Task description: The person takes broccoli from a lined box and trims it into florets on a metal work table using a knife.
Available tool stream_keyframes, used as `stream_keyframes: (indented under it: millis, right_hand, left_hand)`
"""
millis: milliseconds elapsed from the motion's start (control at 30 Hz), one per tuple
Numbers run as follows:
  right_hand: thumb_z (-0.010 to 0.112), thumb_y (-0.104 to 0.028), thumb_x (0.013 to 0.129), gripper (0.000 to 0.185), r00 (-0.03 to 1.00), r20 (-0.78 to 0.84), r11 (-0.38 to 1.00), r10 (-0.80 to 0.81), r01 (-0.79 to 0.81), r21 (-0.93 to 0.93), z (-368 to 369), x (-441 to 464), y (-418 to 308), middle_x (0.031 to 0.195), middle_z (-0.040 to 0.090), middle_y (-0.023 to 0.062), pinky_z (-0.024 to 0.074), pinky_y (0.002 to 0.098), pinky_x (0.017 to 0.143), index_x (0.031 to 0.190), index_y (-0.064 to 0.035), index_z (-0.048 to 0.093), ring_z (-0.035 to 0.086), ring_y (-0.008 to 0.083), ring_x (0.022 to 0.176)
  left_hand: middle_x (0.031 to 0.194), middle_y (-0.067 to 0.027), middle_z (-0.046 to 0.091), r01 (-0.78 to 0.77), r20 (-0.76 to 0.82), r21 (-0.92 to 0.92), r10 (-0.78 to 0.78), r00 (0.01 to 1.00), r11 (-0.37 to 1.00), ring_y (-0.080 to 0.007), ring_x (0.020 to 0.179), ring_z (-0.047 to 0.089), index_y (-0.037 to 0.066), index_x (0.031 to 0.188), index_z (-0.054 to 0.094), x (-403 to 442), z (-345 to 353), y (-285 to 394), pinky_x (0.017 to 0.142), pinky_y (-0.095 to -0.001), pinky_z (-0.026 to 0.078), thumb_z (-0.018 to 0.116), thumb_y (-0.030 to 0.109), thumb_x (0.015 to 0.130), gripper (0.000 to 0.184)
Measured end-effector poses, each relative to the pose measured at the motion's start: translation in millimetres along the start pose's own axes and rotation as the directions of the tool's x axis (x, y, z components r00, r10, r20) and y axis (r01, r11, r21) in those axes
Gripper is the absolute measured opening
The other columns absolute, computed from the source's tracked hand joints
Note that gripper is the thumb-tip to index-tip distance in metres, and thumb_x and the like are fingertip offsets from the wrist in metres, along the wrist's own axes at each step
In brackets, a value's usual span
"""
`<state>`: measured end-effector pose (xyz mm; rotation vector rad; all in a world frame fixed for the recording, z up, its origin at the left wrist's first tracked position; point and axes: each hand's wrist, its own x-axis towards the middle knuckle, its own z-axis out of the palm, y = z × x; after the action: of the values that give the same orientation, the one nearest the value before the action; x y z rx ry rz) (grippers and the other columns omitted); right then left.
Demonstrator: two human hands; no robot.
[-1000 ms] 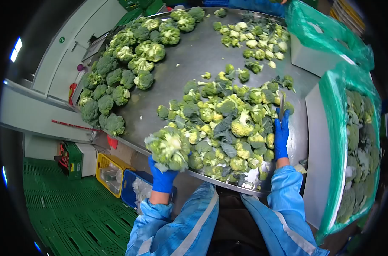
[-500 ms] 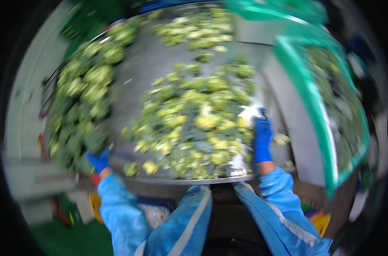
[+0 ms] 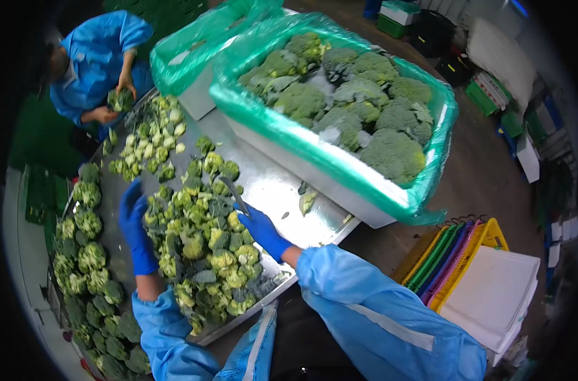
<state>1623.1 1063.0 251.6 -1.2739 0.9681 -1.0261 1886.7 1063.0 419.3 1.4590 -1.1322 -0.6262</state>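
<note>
My left hand [image 3: 136, 232], in a blue glove, has its fingers stretched out at the left side of a pile of cut broccoli pieces [image 3: 203, 244]. No object shows in it. A knife [image 3: 234, 195] is gripped in my right hand [image 3: 263, 233], also gloved in blue, its blade pointing up and left over the pile's right edge. The pieces, pale green with leaves and stalks among them, lie on a metal table [image 3: 273, 202]. Whole broccoli heads [image 3: 93, 279] are heaped along the table's left side.
A white box with a green plastic liner [image 3: 330, 159] holds broccoli heads, on the right. Behind it is another lined box [image 3: 194, 58]. Across the table a person in blue [image 3: 98, 54] holds broccoli beside a smaller pile [image 3: 152, 143]. Coloured baskets [image 3: 448, 260] stand at lower right.
The view has swung right, bringing the person and the baskets into sight. My left hand has gone from the whole heads to the cut pile. The knife in my right hand now shows clearly.
</note>
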Motion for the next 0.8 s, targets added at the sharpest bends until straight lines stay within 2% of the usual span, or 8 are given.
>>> stream_keyframes:
  millis: [67, 167, 233, 333, 400, 600, 700, 800]
  right_hand:
    - [0.059, -0.022, 0.091, 0.039, 0.995, -0.062, 0.996, -0.084, 0.086, 0.020, -30.2, -17.1, -2.9, 0.116, 0.061, 0.0148, 0.0446, 0.0328, 0.089, 0.125, -0.0049, 0.052, 0.058, 0.0222, 0.105]
    - [0.061, -0.025, 0.090, 0.035, 0.994, 0.037, 0.976, 0.099, -0.090, -0.200, -82.8, -61.9, -35.4, 0.094, 0.065, 0.0138, 0.0481, 0.0336, 0.072, 0.119, -0.0051, 0.057, 0.062, 0.0193, 0.081]
    - [0.060, -0.026, 0.090, 0.032, 1.000, 0.001, 0.993, 0.024, -0.024, -0.118, -97.0, -89.9, -8.8, 0.089, 0.065, 0.0134, 0.0478, 0.0332, 0.067, 0.115, -0.0059, 0.060, 0.061, 0.0204, 0.074]
    - [0.060, -0.027, 0.090, 0.032, 0.997, 0.031, 0.998, 0.064, -0.064, 0.002, -119.6, -109.6, -25.4, 0.091, 0.066, 0.0128, 0.0481, 0.0336, 0.069, 0.115, -0.0062, 0.060, 0.062, 0.0219, 0.077]
    - [0.060, -0.027, 0.090, 0.032, 0.963, 0.194, 0.982, 0.186, -0.178, -0.057, -136.7, -109.8, -37.6, 0.093, 0.066, 0.0116, 0.0485, 0.0343, 0.070, 0.115, -0.0071, 0.060, 0.063, 0.0230, 0.079]
    - [0.060, -0.028, 0.090, 0.031, 0.981, 0.136, 0.987, 0.142, -0.129, -0.097, -165.9, -101.2, -33.8, 0.096, 0.066, 0.0136, 0.0487, 0.0344, 0.073, 0.113, -0.0079, 0.060, 0.064, 0.0245, 0.084]
    - [0.060, -0.026, 0.090, 0.030, 0.972, 0.171, 0.971, 0.161, -0.124, -0.206, -176.5, -93.6, -34.1, 0.098, 0.065, 0.0131, 0.0488, 0.0335, 0.076, 0.114, -0.0069, 0.060, 0.063, 0.0235, 0.087]
    - [0.059, -0.027, 0.091, 0.032, 0.976, 0.162, 0.983, 0.142, -0.120, -0.139, -180.2, -97.1, -27.1, 0.101, 0.065, 0.0128, 0.0486, 0.0335, 0.078, 0.115, -0.0058, 0.060, 0.063, 0.0225, 0.089]
  left_hand:
    - [0.127, -0.0087, 0.055, -0.120, 0.271, -0.034, 0.125, 0.954, 0.992, -0.0180, 0.114, 0.053, 0.003, 0.126, 0.053, 20.0, 90.9, 49.2, 0.094, -0.0314, 0.042, 0.056, 0.008, 0.083, 0.043]
    - [0.127, -0.0096, 0.055, -0.204, 0.558, -0.054, 0.199, 0.806, 0.978, -0.0191, 0.117, 0.051, 0.004, 0.126, 0.053, 49.5, 203.0, 95.0, 0.098, -0.0306, 0.039, 0.060, 0.008, 0.081, 0.046]
    - [0.127, -0.0096, 0.055, -0.492, 0.719, -0.004, 0.344, 0.604, 0.871, -0.0210, 0.118, 0.050, 0.006, 0.126, 0.054, 60.6, 268.3, 127.4, 0.098, -0.0340, 0.040, 0.061, 0.008, 0.080, 0.047]
    - [0.132, -0.0109, 0.051, -0.635, 0.845, 0.041, 0.313, 0.434, 0.772, -0.0262, 0.119, 0.050, 0.012, 0.130, 0.050, 91.0, 339.3, 117.6, 0.096, -0.0398, 0.043, 0.068, 0.018, 0.075, 0.059]
    - [0.133, -0.0129, 0.048, -0.899, 0.915, 0.362, 0.089, 0.393, 0.248, -0.0321, 0.118, 0.050, 0.017, 0.134, 0.045, 104.9, 373.8, 106.1, 0.093, -0.0436, 0.045, 0.075, 0.029, 0.066, 0.076]
    - [0.114, -0.0160, 0.057, -0.881, 0.882, 0.436, -0.283, 0.377, 0.185, -0.0359, 0.105, 0.056, 0.019, 0.126, 0.052, 108.4, 408.2, 131.0, 0.088, -0.0443, 0.048, 0.079, 0.037, 0.055, 0.078]
    - [0.111, -0.0161, 0.060, -0.888, 0.913, 0.398, -0.198, 0.358, 0.228, -0.0354, 0.104, 0.057, 0.014, 0.121, 0.057, 117.7, 403.5, 133.7, 0.088, -0.0431, 0.048, 0.080, 0.038, 0.052, 0.076]
    - [0.115, -0.0114, 0.061, -0.780, 0.922, 0.366, -0.081, 0.380, 0.508, -0.0269, 0.104, 0.059, 0.007, 0.119, 0.056, 137.9, 387.3, 144.5, 0.091, -0.0368, 0.047, 0.083, 0.026, 0.050, 0.076]
